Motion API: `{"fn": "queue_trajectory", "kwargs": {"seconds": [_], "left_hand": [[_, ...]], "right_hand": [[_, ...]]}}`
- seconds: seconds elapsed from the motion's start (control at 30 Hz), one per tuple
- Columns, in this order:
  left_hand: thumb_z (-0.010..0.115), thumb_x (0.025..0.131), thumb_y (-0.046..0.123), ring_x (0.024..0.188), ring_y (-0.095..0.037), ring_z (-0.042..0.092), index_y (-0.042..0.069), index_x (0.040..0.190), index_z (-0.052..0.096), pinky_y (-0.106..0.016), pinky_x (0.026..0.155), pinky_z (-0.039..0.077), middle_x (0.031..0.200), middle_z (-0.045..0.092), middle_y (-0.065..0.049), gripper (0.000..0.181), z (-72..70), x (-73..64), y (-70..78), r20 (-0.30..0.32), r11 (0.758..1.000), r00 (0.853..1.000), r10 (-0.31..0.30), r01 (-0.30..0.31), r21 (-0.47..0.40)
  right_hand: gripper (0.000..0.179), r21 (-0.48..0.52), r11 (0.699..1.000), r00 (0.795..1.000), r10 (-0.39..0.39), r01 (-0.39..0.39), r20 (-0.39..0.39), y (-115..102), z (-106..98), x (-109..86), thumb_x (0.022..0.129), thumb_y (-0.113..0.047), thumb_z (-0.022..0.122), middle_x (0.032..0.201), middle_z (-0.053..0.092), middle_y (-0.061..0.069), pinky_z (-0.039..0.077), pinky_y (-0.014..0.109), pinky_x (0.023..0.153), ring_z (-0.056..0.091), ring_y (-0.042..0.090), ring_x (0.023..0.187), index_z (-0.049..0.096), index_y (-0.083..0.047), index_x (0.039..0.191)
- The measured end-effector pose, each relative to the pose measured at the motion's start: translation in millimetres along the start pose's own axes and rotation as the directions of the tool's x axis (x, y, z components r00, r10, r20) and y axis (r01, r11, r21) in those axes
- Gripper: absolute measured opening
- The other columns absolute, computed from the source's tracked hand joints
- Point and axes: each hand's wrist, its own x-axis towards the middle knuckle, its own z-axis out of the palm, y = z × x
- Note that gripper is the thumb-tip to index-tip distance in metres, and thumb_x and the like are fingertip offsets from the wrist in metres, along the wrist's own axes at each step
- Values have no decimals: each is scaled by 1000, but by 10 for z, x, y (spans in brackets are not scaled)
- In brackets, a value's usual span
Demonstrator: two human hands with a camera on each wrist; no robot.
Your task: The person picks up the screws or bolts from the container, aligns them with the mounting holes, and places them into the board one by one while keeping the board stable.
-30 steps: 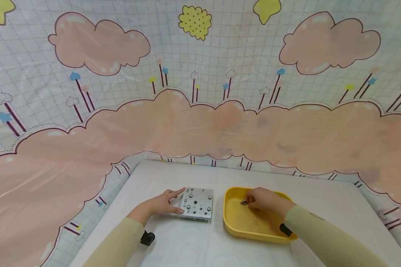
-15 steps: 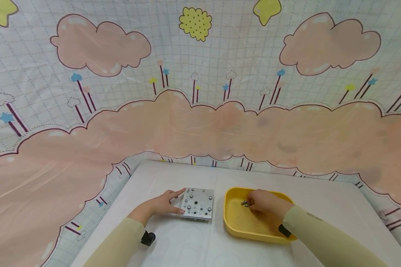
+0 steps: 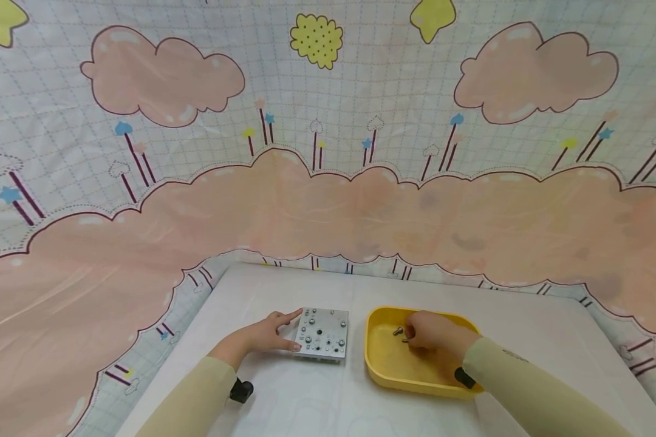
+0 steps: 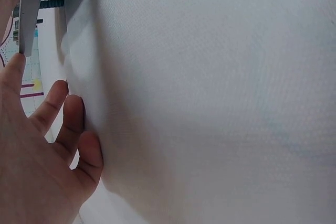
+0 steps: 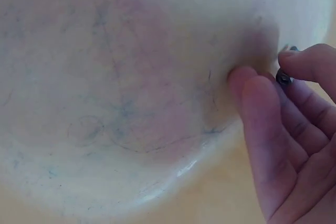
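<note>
My left hand [image 3: 262,332] rests against the left side of a square metal plate [image 3: 333,331], index finger at its far corner, thumb at its near one. Small bolts dot the plate's top. In the left wrist view a threaded bolt shank [image 4: 51,3] sticks out of its underside, and the hand's other fingers [image 4: 73,111] touch the white cloth. Inside the yellow tray [image 3: 385,379], my right hand [image 3: 434,329] pinches a small screw [image 5: 284,78] between thumb and fingers, its dark socket head showing. Another screw [image 3: 398,331] lies on the tray floor beside the fingertips.
The plate and tray stand side by side on a white-covered table [image 3: 284,406], with a narrow gap between them. Behind and at the sides hangs a printed cloth [image 3: 361,212]. Dark wrist cameras [image 3: 242,390] sit under both sleeves.
My right fingers have shifted slightly right, away from the screw that now lies apart on the tray floor. The left hand and the plate have stayed put.
</note>
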Motion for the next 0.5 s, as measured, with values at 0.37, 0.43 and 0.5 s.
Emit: {"fn": "queue_trajectory", "kwargs": {"seconds": [0.37,0.43,0.5], "left_hand": [[80,76,55,126,-38,50,38,155,31,-63,102,39,149,39,-13,95,7,14,-34,-1,1000,1000,-2,2,2],[81,75,54,125,-37,50,38,155,32,-63,102,40,148,39,-12,95,12,14,-35,-2,1000,1000,0,0,-2],[81,75,54,124,-37,51,38,155,32,-63,102,40,148,40,-12,95,12,9,-30,-5,1000,1000,3,-3,-4]], "right_hand": [[11,94,995,999,-19,23,-41,-27,-65,-40,87,-6,73,75,58,-2,46,27,58,53,15,66,66,-13,82],[9,103,993,997,-50,56,-62,-15,-71,-24,87,-7,74,76,58,-3,47,27,57,53,14,65,68,-13,83],[7,122,988,993,-86,95,-80,-17,-93,-21,88,-7,74,75,58,-3,49,27,55,53,13,62,68,-11,85]]}}
